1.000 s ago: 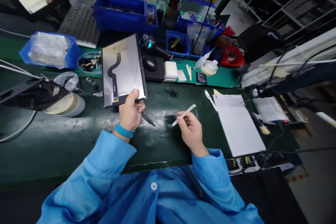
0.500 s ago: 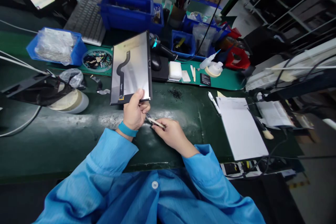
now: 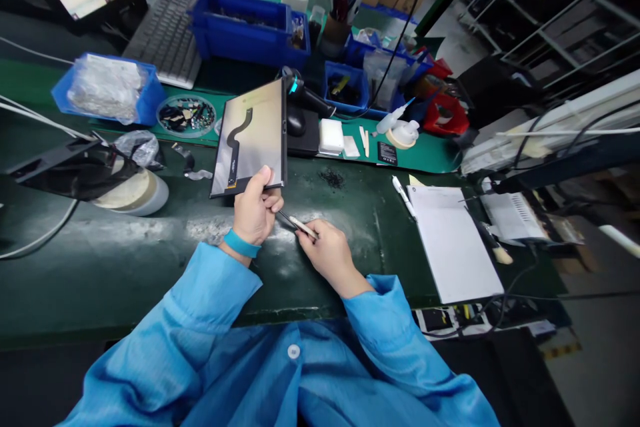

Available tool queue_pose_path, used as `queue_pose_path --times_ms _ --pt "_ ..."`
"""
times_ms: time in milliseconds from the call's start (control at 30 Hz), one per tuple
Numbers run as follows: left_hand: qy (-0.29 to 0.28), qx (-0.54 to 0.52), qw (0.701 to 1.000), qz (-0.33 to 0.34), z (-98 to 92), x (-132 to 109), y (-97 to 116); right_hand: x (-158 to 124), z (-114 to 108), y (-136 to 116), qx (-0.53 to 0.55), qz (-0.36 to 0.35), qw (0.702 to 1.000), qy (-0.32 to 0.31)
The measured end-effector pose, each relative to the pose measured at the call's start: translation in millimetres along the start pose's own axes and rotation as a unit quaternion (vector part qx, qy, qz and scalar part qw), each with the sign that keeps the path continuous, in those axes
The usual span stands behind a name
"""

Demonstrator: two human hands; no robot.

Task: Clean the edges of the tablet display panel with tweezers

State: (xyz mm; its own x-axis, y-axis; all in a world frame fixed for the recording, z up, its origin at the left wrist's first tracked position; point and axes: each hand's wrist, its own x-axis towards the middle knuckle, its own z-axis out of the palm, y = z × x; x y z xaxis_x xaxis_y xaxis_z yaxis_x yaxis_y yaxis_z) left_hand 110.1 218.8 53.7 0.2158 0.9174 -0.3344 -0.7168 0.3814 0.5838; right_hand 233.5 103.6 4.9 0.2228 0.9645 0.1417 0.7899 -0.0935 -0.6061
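Observation:
My left hand [image 3: 254, 210] is closed on the lower edge of a tablet-sized display panel [image 3: 263, 140], thumb on its silvery back. The panel is tilted up above the bench, and a dark curved flex cable [image 3: 234, 140] lies along its back. In my right hand [image 3: 330, 252] is a slim tool [image 3: 303, 227] with a pale body and a thin dark tip, pinched between thumb and fingers. Its tip points toward the fingers of my left hand, below the panel; whether it touches anything I cannot tell. My right fingers partly hide the tool.
Black crumbs [image 3: 331, 179] lie on the green bench [image 3: 175, 287]. White paper [image 3: 453, 240] and a pen [image 3: 404, 197] are at right. Behind stand a dish of small parts [image 3: 187, 115], a blue bin of bags [image 3: 150, 83], a scanner [image 3: 313, 99] and a white block [image 3: 331, 136]. A round tub [image 3: 150, 197] is at left.
The top of the panel has tipped lower, so its back looks shorter. My right hand has shifted slightly, and the tool's thin tip shows more clearly beside my left fingers.

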Motion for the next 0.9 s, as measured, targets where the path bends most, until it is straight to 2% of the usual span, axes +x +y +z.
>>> queue_pose_path --times_ms 133,233,300,467,567,667,733,900 --pt "0.008 0.003 1.0 0.001 -0.1 0 -1 -4 -6 2 0.093 0.035 0.995 0.011" --pt "0.001 0.005 1.0 -0.001 -0.2 0 -1 -12 -15 12 0.214 0.104 0.969 0.073" --pt "0.001 0.003 1.0 0.001 -0.4 0 -2 -18 -21 21 0.267 0.116 0.951 0.102" --pt "-0.004 0.009 1.0 0.012 -0.5 1 -2 -31 -24 31 0.321 0.117 0.937 0.067" --pt "-0.008 0.017 1.0 0.022 -0.1 0 -2 -32 -22 29 0.289 0.075 0.952 0.07" --pt "0.001 0.022 0.999 0.031 0.3 0 -2 -29 -25 26 0.179 0.006 0.981 0.068" --pt "0.002 0.023 0.999 0.035 0.3 0 -2 -26 -29 24 0.122 -0.025 0.991 0.052" --pt "0.011 0.017 0.999 0.038 -0.2 0 -4 -22 -33 20 0.101 -0.016 0.995 0.015"
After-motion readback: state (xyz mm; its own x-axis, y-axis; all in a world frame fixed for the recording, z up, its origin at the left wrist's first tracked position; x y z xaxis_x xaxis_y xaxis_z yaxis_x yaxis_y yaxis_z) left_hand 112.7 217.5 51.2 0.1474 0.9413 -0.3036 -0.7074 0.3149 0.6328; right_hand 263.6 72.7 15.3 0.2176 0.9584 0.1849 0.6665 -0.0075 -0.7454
